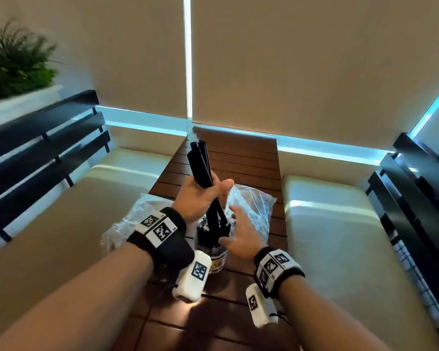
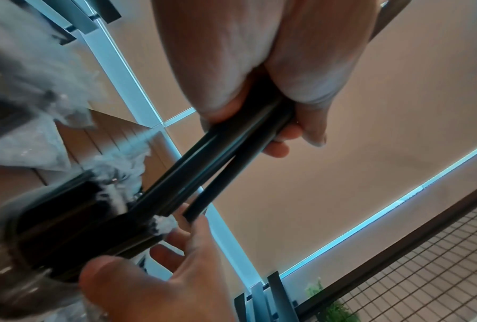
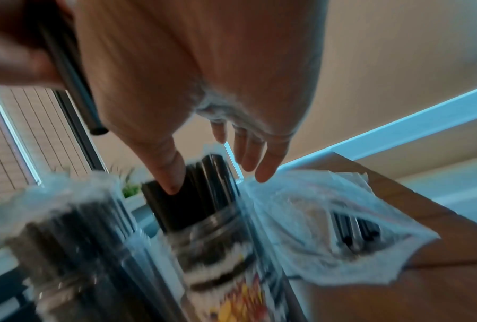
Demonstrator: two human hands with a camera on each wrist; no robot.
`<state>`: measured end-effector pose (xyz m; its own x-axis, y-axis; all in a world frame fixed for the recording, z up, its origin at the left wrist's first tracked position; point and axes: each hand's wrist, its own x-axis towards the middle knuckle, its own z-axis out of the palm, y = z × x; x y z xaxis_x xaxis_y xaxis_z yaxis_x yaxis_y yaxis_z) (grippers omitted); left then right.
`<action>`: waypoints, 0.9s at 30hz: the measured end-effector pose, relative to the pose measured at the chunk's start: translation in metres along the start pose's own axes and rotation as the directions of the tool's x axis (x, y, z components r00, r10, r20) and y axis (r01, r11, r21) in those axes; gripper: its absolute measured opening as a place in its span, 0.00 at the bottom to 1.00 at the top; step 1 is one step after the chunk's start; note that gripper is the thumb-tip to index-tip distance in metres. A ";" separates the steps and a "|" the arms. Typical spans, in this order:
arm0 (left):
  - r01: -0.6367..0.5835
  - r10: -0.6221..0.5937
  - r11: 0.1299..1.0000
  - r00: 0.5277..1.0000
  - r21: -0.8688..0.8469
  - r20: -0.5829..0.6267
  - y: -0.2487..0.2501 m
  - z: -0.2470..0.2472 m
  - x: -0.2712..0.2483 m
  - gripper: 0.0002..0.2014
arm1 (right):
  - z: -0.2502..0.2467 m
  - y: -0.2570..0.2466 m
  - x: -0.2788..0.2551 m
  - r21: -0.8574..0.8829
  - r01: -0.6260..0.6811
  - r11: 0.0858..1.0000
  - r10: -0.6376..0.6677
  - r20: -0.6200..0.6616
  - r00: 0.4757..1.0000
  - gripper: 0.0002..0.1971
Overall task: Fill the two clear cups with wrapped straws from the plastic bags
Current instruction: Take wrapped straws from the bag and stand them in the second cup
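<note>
Here the left hand (image 1: 200, 198) is closed around a bundle of black straws (image 1: 200, 163), fingers and thumb wrapped about their middle, so that the tops fan upward over the table (image 1: 251, 158) and the lower ends point down into a clear cup (image 1: 212, 247). The left wrist view shows the same grasp from below: the straws (image 2: 204, 172) run slantwise from the fist toward the dark mouth of the cup (image 2: 11, 250), one of them ending just outside it by a finger of the right hand (image 2: 160, 289). The right hand (image 1: 241, 236) is open, fingers spread and relaxed, the thumb lying at the cup's rim and the fingers reaching past it toward a bag (image 1: 254, 209). In the right wrist view its thumb tip (image 3: 173, 174) rests against the black straws (image 3: 193, 194) already standing in the cup (image 3: 218, 239), which bears a printed band of red and yellow low on its wall. That bag (image 3: 328, 228) lies open just right of the cup, a few dark straws visible inside. A second bag (image 1: 134, 216) lies crumpled on the table to the left, behind the left wrist. Blurred in the near left of the right wrist view stands another clear vessel (image 3: 66, 250) packed with dark straws; whether it touches the cup cannot be told.
</note>
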<state>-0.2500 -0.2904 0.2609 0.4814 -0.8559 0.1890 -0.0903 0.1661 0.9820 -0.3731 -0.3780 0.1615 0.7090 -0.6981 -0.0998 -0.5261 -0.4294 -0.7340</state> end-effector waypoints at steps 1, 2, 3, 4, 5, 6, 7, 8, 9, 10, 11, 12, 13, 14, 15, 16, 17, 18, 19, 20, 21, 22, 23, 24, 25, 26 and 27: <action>0.019 -0.019 1.000 1.000 -0.012 -0.020 -0.008 0.000 0.000 0.15 | 0.009 0.007 0.001 -0.023 -0.019 1.000 0.019 0.003 1.000 0.47; 0.036 -0.037 0.999 0.999 -0.024 -0.040 -0.016 0.001 0.000 0.15 | 0.016 0.011 0.002 -0.034 -0.032 0.999 0.032 -0.012 0.999 0.45; 0.048 -0.050 0.998 0.997 -0.036 -0.056 -0.023 0.001 0.001 0.15 | 0.022 0.014 0.002 -0.023 -0.039 0.999 0.038 -0.034 0.999 0.43; 0.061 -0.063 0.997 0.996 -0.040 -0.069 -0.030 0.002 0.002 0.16 | 0.026 0.016 0.002 -0.009 -0.047 0.999 0.046 -0.058 0.997 0.41; 0.073 -0.076 0.997 0.994 -0.038 -0.078 -0.037 0.002 0.004 0.17 | 0.029 0.018 0.003 -0.003 -0.048 0.999 0.047 -0.084 0.995 0.40; 0.087 -0.089 0.996 0.992 -0.033 -0.085 -0.044 0.003 0.005 0.19 | 0.031 0.018 0.005 -0.002 -0.051 0.999 0.050 -0.105 0.993 0.40; 0.097 -0.099 0.995 0.991 -0.025 -0.088 -0.050 0.003 0.006 0.21 | 0.034 0.018 0.007 -0.002 -0.052 0.999 0.051 -0.125 0.991 0.40; 0.107 -0.108 0.994 0.990 -0.012 -0.095 -0.055 0.005 0.006 0.21 | 0.036 0.019 0.009 -0.001 -0.048 0.999 0.047 -0.144 0.988 0.40; 0.110 -0.109 0.994 0.988 0.005 -0.109 -0.061 0.006 0.007 0.21 | 0.038 0.019 0.010 0.003 -0.038 0.999 0.038 -0.160 0.986 0.40; 0.116 -0.112 0.993 0.986 0.020 -0.127 -0.066 0.008 0.007 0.20 | 0.040 0.018 0.011 0.007 -0.030 1.000 0.030 -0.171 0.985 0.40; 0.118 -0.112 0.993 0.983 0.031 -0.147 -0.071 0.010 0.007 0.18 | 0.041 0.019 0.011 0.014 -0.022 1.000 0.024 -0.178 0.984 0.40; 0.122 -0.113 0.991 0.979 0.045 -0.167 -0.076 0.012 0.007 0.18 | 0.043 0.019 0.011 0.020 -0.018 1.000 0.021 -0.182 0.983 0.40; 0.123 -0.110 0.991 0.976 0.060 -0.189 -0.082 0.014 0.007 0.18 | 0.044 0.020 0.012 0.024 -0.010 1.000 0.014 -0.190 0.982 0.39; 0.126 -0.109 0.990 0.973 0.071 -0.205 -0.087 0.015 0.007 0.19 | 0.045 0.021 0.011 0.032 -0.002 0.999 0.009 -0.201 0.980 0.38; 0.133 -0.112 0.988 0.970 0.083 -0.218 -0.092 0.016 0.008 0.20 | 0.046 0.021 0.011 0.050 0.008 0.999 0.003 -0.212 0.977 0.37; 0.147 -0.122 0.985 0.966 0.093 -0.229 -0.096 0.017 0.008 0.22 | 0.046 0.020 0.010 0.073 0.017 0.997 -0.001 -0.216 0.976 0.35; 0.161 -0.133 0.981 0.963 0.105 -0.236 -0.098 0.018 0.007 0.23 | 0.046 0.019 0.009 0.085 0.023 0.996 -0.005 -0.210 0.978 0.34; 0.170 -0.140 0.979 0.961 0.111 -0.239 -0.100 0.018 0.007 0.25 | 0.046 0.019 0.007 0.090 0.027 0.996 -0.008 -0.199 0.980 0.34; 0.171 -0.139 0.978 0.960 0.116 -0.244 -0.100 0.019 0.007 0.26 | 0.047 0.020 0.006 0.098 0.030 0.995 -0.012 -0.187 0.982 0.34; 0.171 -0.137 0.978 0.959 0.121 -0.247 -0.099 0.020 0.007 0.26 | 0.047 0.021 0.005 0.107 0.030 0.994 -0.010 -0.175 0.984 0.36; 0.166 -0.131 0.978 0.960 0.127 -0.248 -0.096 0.021 0.007 0.25 | 0.047 0.023 0.004 0.114 0.037 0.993 -0.018 -0.168 0.986 0.37; 0.152 -0.119 0.981 0.962 0.121 -0.244 -0.092 0.021 0.007 0.24 | 0.046 0.024 0.003 0.120 0.045 0.992 -0.026 -0.153 0.988 0.39; 0.138 -0.109 0.984 0.964 0.108 -0.242 -0.088 0.021 0.008 0.23 | 0.045 0.024 0.002 0.123 0.053 0.991 -0.036 -0.134 0.990 0.40; 0.128 -0.101 0.987 0.964 0.098 -0.244 -0.087 0.021 0.009 0.22 | 0.043 0.025 0.001 0.123 0.061 0.991 -0.047 -0.117 0.992 0.41; 0.123 -0.095 0.988 0.963 0.096 -0.251 -0.086 0.021 0.010 0.21 | 0.043 0.025 0.001 0.125 0.072 0.990 -0.058 -0.111 0.992 0.41; 0.126 -0.098 0.988 0.959 0.091 -0.264 -0.087 0.020 0.010 0.20 | 0.042 0.025 0.001 0.122 0.080 0.989 -0.065 -0.119 0.991 0.41; 0.133 -0.105 0.987 0.954 0.085 -0.280 -0.089 0.019 0.010 0.20 | 0.042 0.024 0.001 0.112 0.084 0.990 -0.067 -0.149 0.987 0.40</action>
<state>-0.2536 -0.3227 0.1755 0.7131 -0.6968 0.0769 -0.0988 0.0087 0.9951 -0.3656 -0.3652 0.1157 0.6647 -0.7453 0.0511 -0.4087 -0.4200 -0.8103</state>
